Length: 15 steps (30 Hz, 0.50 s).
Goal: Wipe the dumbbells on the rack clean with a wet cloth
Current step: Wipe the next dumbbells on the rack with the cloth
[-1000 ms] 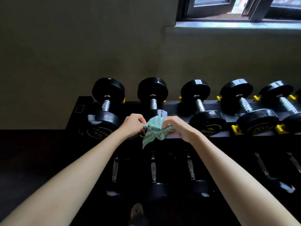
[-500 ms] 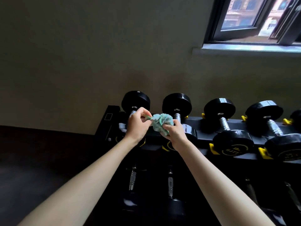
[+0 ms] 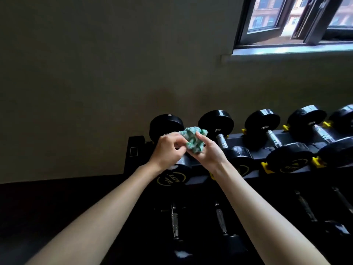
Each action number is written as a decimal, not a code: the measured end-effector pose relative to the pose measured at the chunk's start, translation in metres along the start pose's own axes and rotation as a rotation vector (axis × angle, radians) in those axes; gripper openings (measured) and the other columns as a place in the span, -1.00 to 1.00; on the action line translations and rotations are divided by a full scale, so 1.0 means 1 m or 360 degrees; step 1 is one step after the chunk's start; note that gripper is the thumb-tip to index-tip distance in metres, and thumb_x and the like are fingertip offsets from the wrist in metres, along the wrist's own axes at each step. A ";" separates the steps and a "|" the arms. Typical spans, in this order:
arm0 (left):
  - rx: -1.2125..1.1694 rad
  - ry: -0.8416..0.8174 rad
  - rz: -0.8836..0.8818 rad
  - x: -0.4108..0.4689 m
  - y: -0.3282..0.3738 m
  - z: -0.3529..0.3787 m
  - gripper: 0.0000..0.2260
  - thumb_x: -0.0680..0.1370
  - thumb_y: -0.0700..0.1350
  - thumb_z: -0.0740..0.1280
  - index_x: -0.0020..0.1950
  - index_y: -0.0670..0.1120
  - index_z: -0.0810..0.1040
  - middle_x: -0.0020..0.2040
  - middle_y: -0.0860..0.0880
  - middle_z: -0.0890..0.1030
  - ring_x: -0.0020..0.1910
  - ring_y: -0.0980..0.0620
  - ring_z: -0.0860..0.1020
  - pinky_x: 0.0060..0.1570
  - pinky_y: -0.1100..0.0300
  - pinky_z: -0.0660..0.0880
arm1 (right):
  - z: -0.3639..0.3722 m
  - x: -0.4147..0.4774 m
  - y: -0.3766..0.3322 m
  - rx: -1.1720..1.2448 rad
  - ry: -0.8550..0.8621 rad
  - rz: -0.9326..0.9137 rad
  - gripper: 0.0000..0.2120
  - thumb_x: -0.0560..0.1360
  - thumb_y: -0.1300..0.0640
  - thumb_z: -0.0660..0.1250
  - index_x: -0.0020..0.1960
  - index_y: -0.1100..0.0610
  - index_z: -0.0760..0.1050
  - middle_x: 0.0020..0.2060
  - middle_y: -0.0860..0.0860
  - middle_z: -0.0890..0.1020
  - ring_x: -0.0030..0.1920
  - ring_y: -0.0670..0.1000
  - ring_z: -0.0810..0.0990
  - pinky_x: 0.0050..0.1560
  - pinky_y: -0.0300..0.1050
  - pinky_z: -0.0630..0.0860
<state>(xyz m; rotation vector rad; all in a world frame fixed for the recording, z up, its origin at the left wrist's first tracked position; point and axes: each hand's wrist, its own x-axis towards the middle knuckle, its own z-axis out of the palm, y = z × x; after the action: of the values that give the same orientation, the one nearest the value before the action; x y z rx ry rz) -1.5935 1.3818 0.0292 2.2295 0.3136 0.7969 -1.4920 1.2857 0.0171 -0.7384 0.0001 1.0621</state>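
At a dim gym's dumbbell rack [image 3: 133,150], a person is bunching a green-and-white cloth [image 3: 193,139] into a tight wad between both hands; 1 second ago it was hanging loose below them. The hands are now sitting higher and further toward 9 o'clock, in front of the leftmost dumbbell [image 3: 166,125]. The view is tilting upward, taking in more of the window [image 3: 286,22] at 1 o'clock.

The left hand [image 3: 168,150] is curling its fingers and thumb round the cloth's 9 o'clock edge, while the right hand [image 3: 208,152] is pinching the wad from 3 o'clock. Both bare forearms are reaching in from 7 and 5 o'clock. Whether the cloth is touching the dumbbell cannot be told.

On the top tier, 5 black dumbbells with chrome handles are lining up toward 3 o'clock, with yellow saddles between them. Lower-tier dumbbells [image 3: 174,220] are lying in shadow at 6 o'clock. A plain wall [image 3: 95,73] is filling the background.
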 end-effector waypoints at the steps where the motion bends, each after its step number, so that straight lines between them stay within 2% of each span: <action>1: -0.0072 0.0039 -0.0145 0.000 -0.003 -0.005 -0.91 0.38 -0.37 0.36 -0.21 -0.27 0.66 -0.18 -0.18 0.65 -0.31 0.22 0.55 -0.20 0.51 0.42 | -0.002 0.002 0.002 -0.0012 0.0045 -0.0050 -0.82 0.45 0.21 0.29 0.02 0.24 0.52 -0.14 0.13 0.68 -0.16 0.02 0.68 -0.02 -0.10 0.59; 3: -0.0180 0.0104 -0.0370 0.002 -0.013 -0.013 -0.87 0.38 -0.30 0.31 -0.21 -0.21 0.66 -0.20 -0.13 0.65 -0.33 0.28 0.53 -0.20 0.43 0.45 | -0.007 0.005 0.008 -0.0133 0.0210 -0.0212 -0.91 0.51 0.26 0.26 0.00 0.16 0.50 -0.14 0.06 0.65 -0.13 -0.02 0.64 -0.10 -0.09 0.60; 4: -0.0229 0.0153 -0.0466 0.003 -0.018 -0.015 -0.83 0.37 -0.27 0.27 -0.21 -0.19 0.66 -0.21 -0.10 0.64 -0.29 0.24 0.56 -0.14 0.33 0.50 | -0.010 0.006 0.009 -0.0217 0.0313 -0.0317 -0.89 0.53 0.29 0.24 -0.02 0.12 0.48 -0.14 0.03 0.63 -0.11 -0.04 0.61 -0.12 -0.08 0.59; 6: -0.0263 0.0231 -0.0659 0.002 -0.029 -0.017 -0.77 0.41 -0.34 0.20 -0.13 -0.20 0.65 -0.16 -0.11 0.64 -0.13 -0.04 0.62 0.00 0.08 0.56 | -0.022 0.009 0.014 -0.0376 0.0561 -0.0497 -0.80 0.51 0.36 0.26 0.01 0.09 0.45 -0.14 -0.01 0.58 -0.12 -0.06 0.56 -0.05 -0.06 0.52; 7: -0.0213 0.0272 -0.0720 0.003 -0.032 -0.018 -0.74 0.43 -0.39 0.17 -0.08 -0.23 0.64 -0.11 -0.14 0.64 -0.07 -0.12 0.61 0.04 0.02 0.55 | -0.029 0.010 0.013 -0.0462 0.0670 -0.0565 -0.76 0.50 0.37 0.28 0.05 0.09 0.45 -0.12 -0.01 0.58 -0.10 -0.05 0.56 0.01 -0.04 0.50; 8: -0.0159 0.0287 -0.0789 -0.002 -0.039 -0.016 -0.71 0.45 -0.42 0.15 -0.02 -0.24 0.63 -0.06 -0.16 0.64 -0.02 -0.13 0.60 0.08 0.02 0.53 | -0.039 0.011 0.019 -0.0562 0.0781 -0.0597 -0.73 0.49 0.37 0.31 0.10 0.08 0.44 -0.09 0.02 0.59 -0.06 -0.01 0.57 0.07 -0.01 0.50; 10: -0.0096 0.0355 -0.0937 -0.008 -0.052 -0.015 -0.69 0.47 -0.42 0.14 0.06 -0.23 0.59 0.02 -0.17 0.62 0.06 -0.12 0.57 0.13 0.14 0.47 | -0.054 0.014 0.029 -0.0826 0.0974 -0.0613 -0.71 0.47 0.32 0.34 0.15 0.09 0.44 0.00 0.07 0.58 0.04 0.06 0.56 0.14 0.00 0.49; 12: -0.0067 0.0400 -0.1162 -0.016 -0.068 -0.013 -0.66 0.49 -0.41 0.12 0.17 -0.22 0.54 0.12 -0.16 0.58 0.15 -0.10 0.52 0.13 0.23 0.37 | -0.063 0.013 0.039 -0.1070 0.1133 -0.0616 -0.70 0.47 0.31 0.32 0.16 0.10 0.42 -0.02 0.05 0.53 0.04 0.05 0.51 0.02 -0.09 0.46; 15: -0.0077 0.0310 -0.1485 -0.027 -0.090 -0.008 -0.59 0.50 -0.40 0.06 0.30 -0.19 0.45 0.26 -0.15 0.51 0.25 -0.11 0.45 0.22 0.15 0.35 | -0.070 0.018 0.053 -0.1279 0.1149 -0.0550 -0.76 0.48 0.31 0.28 0.08 0.08 0.35 -0.13 -0.01 0.47 -0.05 0.00 0.44 -0.24 -0.21 0.35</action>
<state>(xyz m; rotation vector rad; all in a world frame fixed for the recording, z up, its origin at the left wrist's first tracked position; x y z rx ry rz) -1.6180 1.4379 -0.0429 1.6594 1.2847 0.4760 -1.5011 1.2763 -0.0715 -1.7522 0.0650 0.3885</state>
